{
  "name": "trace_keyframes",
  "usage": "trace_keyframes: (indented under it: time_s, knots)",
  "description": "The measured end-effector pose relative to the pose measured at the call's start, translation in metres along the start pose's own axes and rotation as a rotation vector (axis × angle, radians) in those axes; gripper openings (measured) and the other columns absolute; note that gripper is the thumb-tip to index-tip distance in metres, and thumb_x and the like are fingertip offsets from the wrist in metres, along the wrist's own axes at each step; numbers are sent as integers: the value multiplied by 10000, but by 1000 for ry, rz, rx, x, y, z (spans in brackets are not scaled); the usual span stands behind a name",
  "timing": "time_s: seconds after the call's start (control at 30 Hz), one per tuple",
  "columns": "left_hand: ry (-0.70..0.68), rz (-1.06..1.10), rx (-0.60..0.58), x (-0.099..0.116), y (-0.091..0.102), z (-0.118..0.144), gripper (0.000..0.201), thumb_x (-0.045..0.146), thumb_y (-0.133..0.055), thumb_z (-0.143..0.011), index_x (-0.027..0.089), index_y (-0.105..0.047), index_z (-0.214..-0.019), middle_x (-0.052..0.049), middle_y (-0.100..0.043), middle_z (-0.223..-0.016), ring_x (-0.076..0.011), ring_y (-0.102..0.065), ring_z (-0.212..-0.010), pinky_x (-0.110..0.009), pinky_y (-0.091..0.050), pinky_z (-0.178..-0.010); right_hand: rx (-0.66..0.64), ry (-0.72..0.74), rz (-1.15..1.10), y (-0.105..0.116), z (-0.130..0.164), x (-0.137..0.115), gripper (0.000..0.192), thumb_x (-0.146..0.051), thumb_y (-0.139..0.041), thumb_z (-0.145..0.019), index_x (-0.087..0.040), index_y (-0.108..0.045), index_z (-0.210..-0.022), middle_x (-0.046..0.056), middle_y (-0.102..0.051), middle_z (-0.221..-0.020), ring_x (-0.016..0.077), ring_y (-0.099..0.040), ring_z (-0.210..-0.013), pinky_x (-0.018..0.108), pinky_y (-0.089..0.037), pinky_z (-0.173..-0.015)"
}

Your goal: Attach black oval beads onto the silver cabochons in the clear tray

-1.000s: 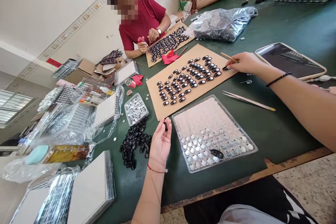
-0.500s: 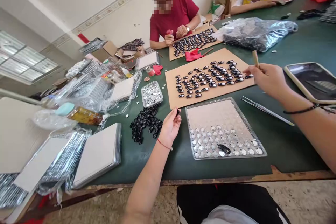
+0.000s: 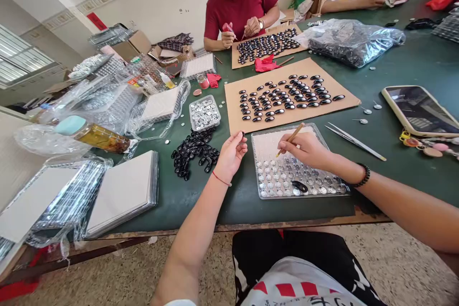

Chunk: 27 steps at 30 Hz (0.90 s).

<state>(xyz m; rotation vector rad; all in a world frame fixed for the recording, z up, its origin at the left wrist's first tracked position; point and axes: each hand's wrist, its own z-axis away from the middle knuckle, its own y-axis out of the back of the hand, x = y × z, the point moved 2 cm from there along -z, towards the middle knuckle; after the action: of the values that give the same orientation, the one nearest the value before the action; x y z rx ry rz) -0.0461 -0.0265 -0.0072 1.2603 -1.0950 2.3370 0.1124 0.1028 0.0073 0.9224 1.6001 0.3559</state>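
My left hand [image 3: 231, 154] pinches a small black oval piece [image 3: 243, 134] between thumb and fingers, just left of a clear plastic tray [image 3: 264, 139]. My right hand [image 3: 304, 149] holds a thin wooden stick [image 3: 291, 137] with its tip down over the tray, whose near rows hold several round silver gems. One black piece [image 3: 300, 186] lies in the tray's front row. Beyond the tray a brown cardboard sheet [image 3: 344, 89] carries rows of black oval pieces. A heap of loose black pieces [image 3: 193, 150] lies left of my left hand.
A small clear box of silver gems [image 3: 204, 114] sits behind the heap. Metal tweezers [image 3: 355, 141] and a phone [image 3: 419, 111] lie to the right. Stacked white trays [image 3: 122, 191] and plastic bags crowd the left. A person in red and another person work across the green table [image 3: 394, 57].
My right hand has come back from the cardboard sheet's right end to the clear tray, stick still in it. My left hand stayed by the tray's left corner. The camera view shifted.
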Motion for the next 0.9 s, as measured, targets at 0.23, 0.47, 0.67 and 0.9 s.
trace_keyframes:
  time_s: [0.23,0.47,0.67,0.9]
  knots:
    - [-60,-251,-73,-5,-11,6,225,332,-638,-673,131,-558,-736,56,-446,-538,10,-271,-357,-133,-179,-342,-147,90,117,-10,5,-12,320,-300,-347,-879,-158,-602,-748,65,-652,-852,155,-590,-702,255,-410,-630]
    - [-374,-1115,-282,-19,-27,33,271,365,-486,-781,187,-640,-916,-19,-657,-813,-120,-577,-753,-203,-415,-681,-62,120,116,-12,22,-4,235,-306,-376,-864,-194,-563,-950,61,-642,-899,180,-615,-771,274,-456,-654]
    - [-398,-1372,-319,-20,-29,36,306,350,-390,-833,230,-657,-923,-9,-674,-945,-152,-595,-878,-223,-405,-764,-24,162,176,-13,19,-12,226,-276,-372,-873,-196,-565,-959,53,-650,-877,164,-614,-769,265,-452,-662]
    - [-456,-1492,-220,-4,-29,15,250,398,-476,-753,227,-659,-766,-19,-676,-749,-173,-595,-669,-222,-390,-588,72,235,372,3,4,-19,312,-391,-329,-888,-187,-564,-922,32,-650,-812,130,-597,-703,236,-397,-611]
